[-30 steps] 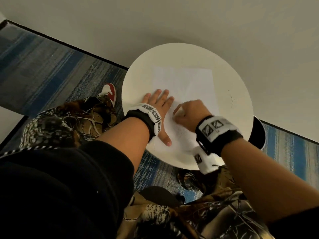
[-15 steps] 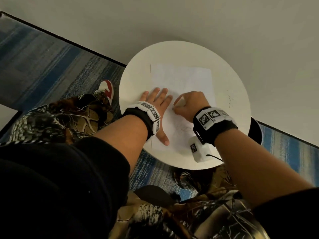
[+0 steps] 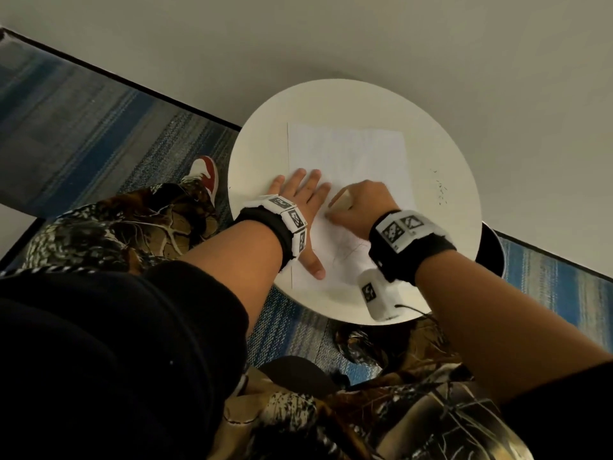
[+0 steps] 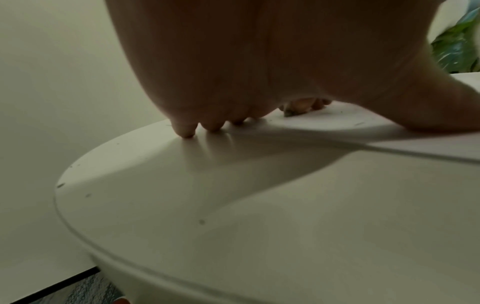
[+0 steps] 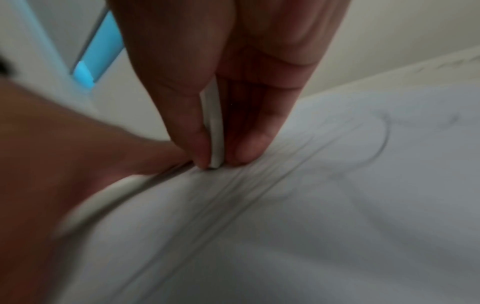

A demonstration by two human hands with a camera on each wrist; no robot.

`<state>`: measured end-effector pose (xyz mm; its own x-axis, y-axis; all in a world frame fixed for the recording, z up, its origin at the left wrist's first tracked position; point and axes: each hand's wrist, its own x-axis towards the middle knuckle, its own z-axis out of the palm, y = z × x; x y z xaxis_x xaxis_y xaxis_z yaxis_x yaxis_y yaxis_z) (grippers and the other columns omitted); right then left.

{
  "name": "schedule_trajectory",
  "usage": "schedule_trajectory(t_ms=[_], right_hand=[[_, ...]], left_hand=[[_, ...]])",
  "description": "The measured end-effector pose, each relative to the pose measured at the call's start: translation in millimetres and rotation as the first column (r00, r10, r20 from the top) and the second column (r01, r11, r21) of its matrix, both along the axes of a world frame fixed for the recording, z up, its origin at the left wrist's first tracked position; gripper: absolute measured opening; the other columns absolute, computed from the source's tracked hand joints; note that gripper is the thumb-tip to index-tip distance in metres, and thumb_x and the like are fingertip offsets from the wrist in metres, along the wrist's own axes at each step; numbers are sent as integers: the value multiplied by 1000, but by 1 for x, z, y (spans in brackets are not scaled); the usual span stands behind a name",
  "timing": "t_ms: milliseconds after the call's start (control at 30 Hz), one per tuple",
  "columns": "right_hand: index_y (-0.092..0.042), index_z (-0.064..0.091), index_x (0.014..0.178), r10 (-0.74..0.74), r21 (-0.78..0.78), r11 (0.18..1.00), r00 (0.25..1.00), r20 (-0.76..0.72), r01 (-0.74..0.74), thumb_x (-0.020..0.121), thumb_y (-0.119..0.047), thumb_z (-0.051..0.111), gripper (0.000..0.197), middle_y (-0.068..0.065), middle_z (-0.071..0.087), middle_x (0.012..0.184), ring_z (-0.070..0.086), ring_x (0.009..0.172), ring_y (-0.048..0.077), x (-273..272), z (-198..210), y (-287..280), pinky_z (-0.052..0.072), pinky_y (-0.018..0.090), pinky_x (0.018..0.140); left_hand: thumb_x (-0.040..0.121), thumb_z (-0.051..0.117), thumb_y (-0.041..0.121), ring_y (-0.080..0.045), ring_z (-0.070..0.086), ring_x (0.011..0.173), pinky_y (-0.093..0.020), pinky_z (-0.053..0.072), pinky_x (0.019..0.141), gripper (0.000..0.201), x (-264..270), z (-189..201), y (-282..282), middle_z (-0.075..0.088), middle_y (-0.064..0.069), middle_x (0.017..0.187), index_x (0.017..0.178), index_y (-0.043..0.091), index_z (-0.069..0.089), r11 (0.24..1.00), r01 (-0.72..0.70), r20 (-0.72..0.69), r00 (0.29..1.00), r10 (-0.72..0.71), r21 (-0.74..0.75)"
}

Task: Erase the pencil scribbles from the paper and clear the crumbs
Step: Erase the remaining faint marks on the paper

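Observation:
A white sheet of paper [image 3: 348, 161] lies on the round white table [image 3: 441, 151]. Faint pencil scribbles [image 3: 348, 252] show near its front edge, seen closer in the right wrist view as blurred lines [image 5: 384, 142]. My left hand [image 3: 303, 200] lies flat with spread fingers on the paper's left side, pressing it down. My right hand [image 3: 358, 204] pinches a flat white eraser [image 5: 215, 131] between thumb and fingers, its lower edge on the paper just right of my left hand. The eraser's top [image 3: 341, 200] pokes out of the fist.
Dark eraser crumbs [image 3: 441, 190] lie on the table right of the paper, and a few specks [image 4: 88, 194] near its left rim. A white wall stands behind the table. Blue striped carpet [image 3: 83, 127], a red-and-white shoe [image 3: 204, 172] and patterned trousers are below.
My right hand with the eraser has moved a little up the paper, away from me. The left hand keeps pressing in the same place.

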<state>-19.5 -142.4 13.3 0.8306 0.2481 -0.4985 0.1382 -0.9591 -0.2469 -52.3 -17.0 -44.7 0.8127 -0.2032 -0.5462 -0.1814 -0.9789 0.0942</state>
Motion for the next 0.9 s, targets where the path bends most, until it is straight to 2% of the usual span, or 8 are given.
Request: schedule_trajectory(t_ms=[133,200,267,333,533,633,733,900], right_hand=[[0,72,99,-97,-28,995,994,56,99,84,-17,58,26,15,73,100,68,94,31,23,0,-7,60,40,83],[1,68,86,-53,-74,996,997,61,57,85,-17,54,23,13,70,88,67,84,29,25,-3,-5,58,34,69],[-5,54,65,-32,-117,992,997,74,40,87,-21,49,28,9,59,72,58,69,26,26,-8,-3,41,25,49],[-9,45,59,6,-152,988,995,102,9,90,-23,47,34,6,51,64,54,68,26,21,-6,-1,31,24,45],[-3,66,102,254,-117,957,963,-92,-264,92,-29,56,29,10,68,95,62,90,26,-33,5,-2,49,31,80],[-1,66,110,214,-173,961,977,-17,-214,98,-25,42,36,15,69,111,64,104,30,-6,14,-5,51,34,93],[-3,67,112,148,-167,977,987,63,-135,97,-24,43,35,15,70,112,65,105,30,7,13,-6,53,37,94],[-14,71,109,262,-90,958,958,-114,-273,89,-25,59,26,8,71,105,66,100,25,-32,10,-15,53,32,87]], left_hand=[[46,67,87,-30,-24,144,-48,-12,115,154,3,5,-2,-27,-9,157,150,15,-20,1000,25,27,999,-25,13],[47,69,84,-30,-23,144,-44,-14,115,152,7,8,-7,-25,-11,158,151,12,-16,995,99,49,994,-100,19],[48,77,76,-28,-20,146,-43,-11,116,151,9,10,-10,-22,-8,159,153,14,-13,994,103,16,995,-102,-30],[48,80,72,-27,-17,147,-44,-6,117,151,10,11,-9,-20,-5,160,153,16,-12,995,74,-16,997,-75,-61],[50,77,75,-29,-21,145,-45,-6,117,151,9,15,-11,-26,-7,158,151,15,-18,994,105,-23,994,-105,-26],[48,75,78,-28,-23,145,-45,-8,116,153,8,11,-10,-27,-6,158,150,17,-21,994,103,-34,994,-104,-25],[47,75,79,-27,-24,144,-44,-9,116,154,8,11,-10,-29,-4,157,149,17,-22,995,96,-43,994,-97,-15],[48,76,76,-27,-25,144,-45,-7,117,153,7,12,-11,-29,-5,157,150,17,-21,994,104,-43,994,-105,-23]])
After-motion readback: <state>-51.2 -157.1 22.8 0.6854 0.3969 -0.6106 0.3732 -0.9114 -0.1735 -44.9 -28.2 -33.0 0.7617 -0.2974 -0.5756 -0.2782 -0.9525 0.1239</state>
